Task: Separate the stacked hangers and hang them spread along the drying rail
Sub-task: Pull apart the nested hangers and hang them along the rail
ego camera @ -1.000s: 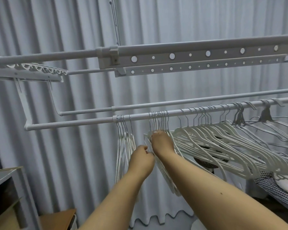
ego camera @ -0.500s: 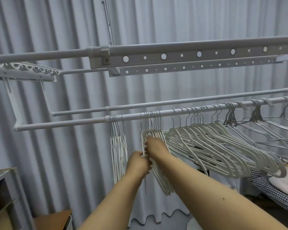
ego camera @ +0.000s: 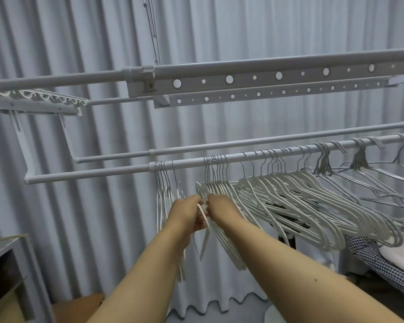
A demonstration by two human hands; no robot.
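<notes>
White hangers (ego camera: 222, 190) pinched by two hands, left (ego camera: 186, 214), right (ego camera: 219, 207).

Grey pleated curtain (ego camera: 219, 31) across the whole back; wooden cabinet (ego camera: 2, 276) at 8 o'clock; checked fabric (ego camera: 380, 264) at 4 o'clock; even, soft light.

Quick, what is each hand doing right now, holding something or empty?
Left hand: fingers curled round a thin white plastic hanger pulled from the bunch.
Right hand: grips the bunch of white hangers on the grey drying rail.
</notes>
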